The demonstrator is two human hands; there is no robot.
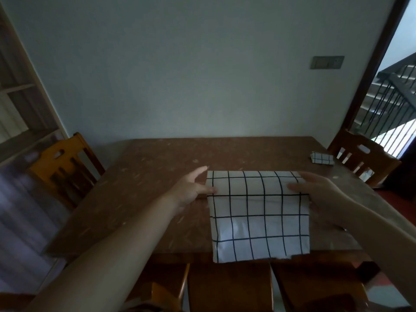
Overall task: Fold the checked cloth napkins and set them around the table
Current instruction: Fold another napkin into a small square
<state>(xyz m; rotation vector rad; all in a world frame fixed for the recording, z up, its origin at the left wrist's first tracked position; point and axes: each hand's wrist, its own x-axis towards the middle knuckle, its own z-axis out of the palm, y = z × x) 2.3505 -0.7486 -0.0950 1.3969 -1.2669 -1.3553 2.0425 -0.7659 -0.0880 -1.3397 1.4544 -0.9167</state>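
A white napkin with a black grid (258, 212) lies on the brown table (144, 199), its near edge hanging slightly over the table's front. Its far part is doubled over toward me in a soft fold. My left hand (193, 188) pinches the fold's left end, thumb on top. My right hand (319, 192) grips the fold's right end, fingers over the cloth. A second checked napkin (322, 158), folded small, sits at the table's far right edge.
Wooden chairs stand at the left side (65, 167), the right side (364, 158) and right in front of me (229, 287). A wall runs behind the table. A doorway with a stair railing (389, 104) opens at right.
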